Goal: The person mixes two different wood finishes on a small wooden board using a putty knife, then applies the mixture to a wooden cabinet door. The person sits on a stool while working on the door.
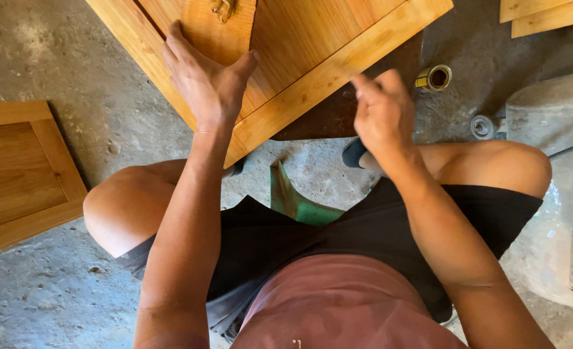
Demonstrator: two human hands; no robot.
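Below the head camera, a seated person leans over a wooden panel (pixel 312 45) that fills the upper middle of the frame, tilted cornerwise, its lower edge resting near the knees. It is an orange-brown framed door with a raised centre and a small carved ornament (pixel 222 8) at the top edge.

The left hand (pixel 203 81) lies flat on the panel's left frame, fingers spread, pressing and not gripping: its grip is released. The right hand (pixel 382 113) hovers just off the panel's lower right edge, fingers curled inward as if pinching something small. Nothing can be made out between them, so whether that grip grasps anything cannot be told.

The step in hand looks like hand-finishing the frame: one hand steadies the panel while the other works along its edge. A next move would call for firm downward pressure from the left hand and the right hand meeting the frame edge squarely.

A small open tin (pixel 434 77) stands on the concrete floor (pixel 53 284) at upper right, near the panel. A second, similar panel (pixel 21 174) lies at the left edge, well apart. A green stool (pixel 296 200) shows between the bare knees. More wood (pixel 545 13) sits in the upper right corner.
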